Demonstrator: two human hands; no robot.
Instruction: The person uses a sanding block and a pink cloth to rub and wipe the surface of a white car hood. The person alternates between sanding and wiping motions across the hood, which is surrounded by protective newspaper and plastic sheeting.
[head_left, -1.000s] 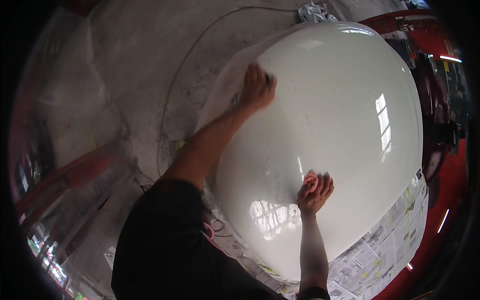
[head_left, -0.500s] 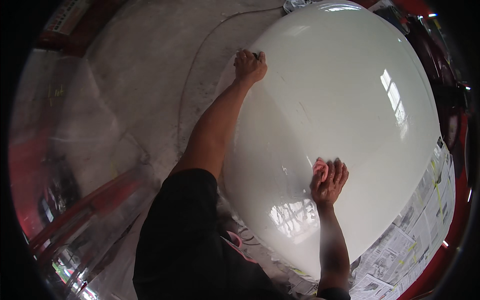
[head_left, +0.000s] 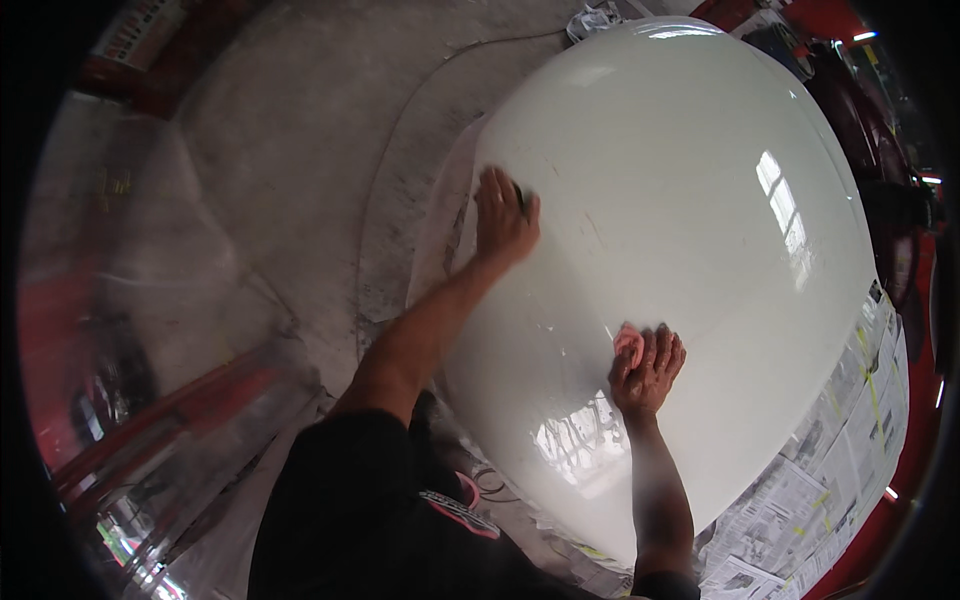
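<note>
A large, glossy white curved panel (head_left: pixel 690 220), shaped like a car hood, spreads out in front of me. On its left edge lies my left hand (head_left: pixel 508 222), slightly blurred. A small dark thing (head_left: pixel 520 197) shows between its thumb and fingers; most of it is hidden under the hand. Nearer to me, my right hand (head_left: pixel 648 375) rests palm down on the panel, fingers stretched forward. Between its thumb and forefinger is a crumpled pink cloth or sponge (head_left: pixel 627 345). Wet streaks (head_left: pixel 590 430) glisten on the surface to the left of my right wrist.
Newspaper (head_left: pixel 790 490) held by yellow tape covers the area along the panel's right and near edges. A thin hose (head_left: pixel 385 160) curves over the grey floor (head_left: pixel 290 130) on the left. Dark red bodywork (head_left: pixel 860 130) stands beyond the panel at the right.
My left hand has slid back toward me along the panel's left edge with the dark thing. My right hand has shifted slightly left with the pink cloth or sponge.
</note>
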